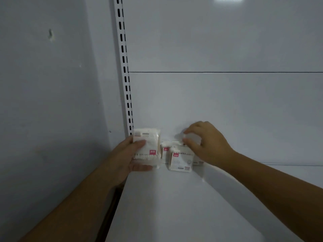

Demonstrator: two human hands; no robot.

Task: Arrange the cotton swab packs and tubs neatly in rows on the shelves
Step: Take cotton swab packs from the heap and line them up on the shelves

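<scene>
At the shelf's (174, 198) back left corner our left hand (130, 156) grips a likely light, crushable swab pack (150, 142) by its left edge; our right hand (208, 144) pinches a clear pack (191, 137).

Head view: 1 wide-angle camera.
Faces forward, slightly down, near the shelf (174, 206); back panel (218, 102) far.

Whitish item (191, 137) pinched by right hand (208, 144): blurred, kind unclear. Rear pack (164, 151): mostly hidden behind front pack (181, 159). Left pack (151, 139): partly covered by left hand (125, 154) thumb. Print unreadable.
</scene>
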